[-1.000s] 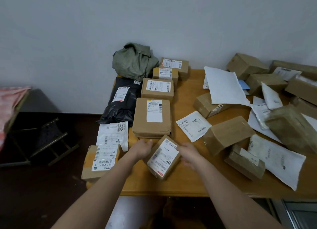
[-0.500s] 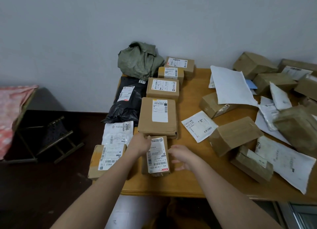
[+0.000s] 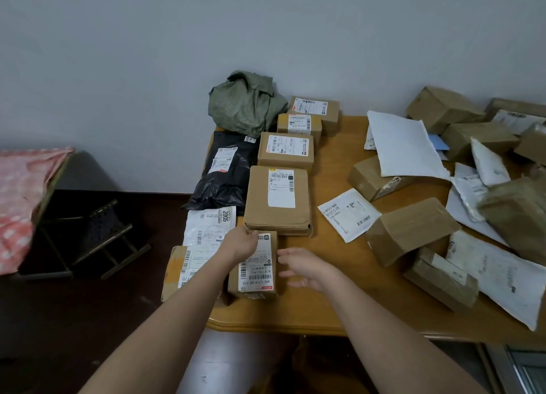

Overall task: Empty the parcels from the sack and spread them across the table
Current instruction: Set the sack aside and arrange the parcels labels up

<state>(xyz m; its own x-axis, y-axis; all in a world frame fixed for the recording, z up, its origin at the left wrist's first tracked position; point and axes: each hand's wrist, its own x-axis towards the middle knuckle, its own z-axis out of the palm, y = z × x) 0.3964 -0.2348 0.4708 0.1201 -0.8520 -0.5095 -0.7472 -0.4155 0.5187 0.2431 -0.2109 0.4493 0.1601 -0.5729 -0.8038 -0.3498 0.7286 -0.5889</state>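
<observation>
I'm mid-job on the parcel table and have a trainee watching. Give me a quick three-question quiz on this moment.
1. True or false: the right hand has a grip on the small labelled box.
2. What lies crumpled at the table's far left corner? A) green sack B) red towel C) blue bucket
3. Fill in: the left hand touches the small labelled box at its far ____ corner.

Key: 1. False; it hovers open beside the box. 2. A, the green sack. 3. left.
</observation>
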